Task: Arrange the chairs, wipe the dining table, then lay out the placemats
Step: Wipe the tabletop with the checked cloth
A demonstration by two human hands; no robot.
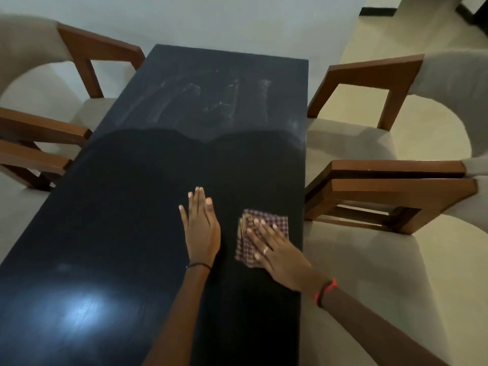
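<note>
A long black dining table (148,196) runs away from me, with pale dusty streaks on its far half. My left hand (201,228) lies flat on the tabletop, fingers apart, holding nothing. Beside it, near the table's right edge, my right hand (280,256) presses flat on a folded red-and-white checked cloth (266,220). Wooden armchairs with beige cushions stand at the sides: two on the right (390,196) (369,75) and two on the left (39,154) (100,48).
A pale wall stands behind the far end of the table. Cream floor tiles (375,35) stretch away at the right. A bright light reflection (84,313) shows on the near left of the tabletop.
</note>
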